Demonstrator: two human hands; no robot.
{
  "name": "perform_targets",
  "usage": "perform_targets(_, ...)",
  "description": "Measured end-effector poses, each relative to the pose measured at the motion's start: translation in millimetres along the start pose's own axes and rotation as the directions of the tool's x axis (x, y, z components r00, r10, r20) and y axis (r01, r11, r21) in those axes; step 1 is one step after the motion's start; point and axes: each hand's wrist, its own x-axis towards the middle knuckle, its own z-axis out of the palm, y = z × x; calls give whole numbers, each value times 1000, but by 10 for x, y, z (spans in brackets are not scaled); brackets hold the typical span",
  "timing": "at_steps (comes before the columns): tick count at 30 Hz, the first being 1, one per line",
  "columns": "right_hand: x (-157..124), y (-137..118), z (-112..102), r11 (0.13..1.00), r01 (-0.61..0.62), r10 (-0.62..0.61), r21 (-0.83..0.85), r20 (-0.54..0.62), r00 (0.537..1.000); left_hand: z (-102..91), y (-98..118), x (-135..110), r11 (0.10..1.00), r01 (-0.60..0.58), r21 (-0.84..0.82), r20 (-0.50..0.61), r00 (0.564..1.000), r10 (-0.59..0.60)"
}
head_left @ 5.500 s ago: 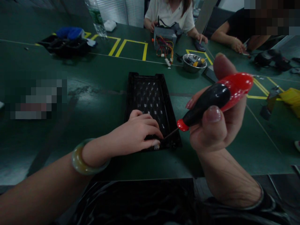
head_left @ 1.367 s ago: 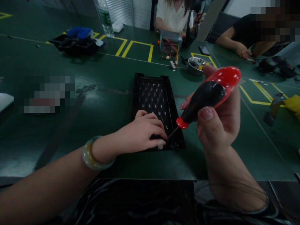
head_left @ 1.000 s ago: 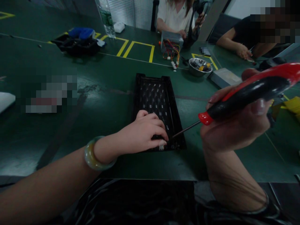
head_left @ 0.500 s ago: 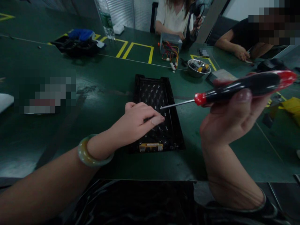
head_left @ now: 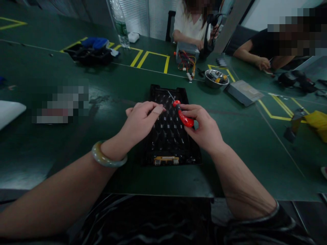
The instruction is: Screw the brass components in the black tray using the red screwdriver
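A black rectangular tray-like case [head_left: 184, 151] with rows of small slots lies on the green table in front of me, a small tan circuit strip [head_left: 166, 159] at its near edge. My right hand [head_left: 204, 131] is closed round a red-and-black screwdriver [head_left: 182, 115], whose thin shaft points away toward the case's far end. My left hand [head_left: 141, 119], with a pale bangle on the wrist, hovers over the case's left side with fingers curled and thumb pressed to the forefinger; what it pinches, if anything, is too small to see.
A metal bowl [head_left: 216, 78] with small parts, a grey box with coloured wires [head_left: 187, 56], a flat grey drive [head_left: 242, 92], a water bottle [head_left: 120, 23] and a black tray with blue cloth [head_left: 89, 52] lie farther back. Other people sit across the table. Yellow objects [head_left: 316, 120] rest at right.
Both hands left the case's near edge, uncovering the tan circuit strip. My right hand swung the screwdriver up, then lowered it over the middle of the case, pointing away.
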Motion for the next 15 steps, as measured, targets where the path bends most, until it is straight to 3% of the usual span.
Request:
perform_targets(7,24,-16,43,972,-117,165,-202,241,956,53,-74,54,999,28,31,-21,999,-27)
perform_targets(15,14,28,62,971,-153,216,-184,395,893,127,-190,103,995,70,77,-45,997,-67)
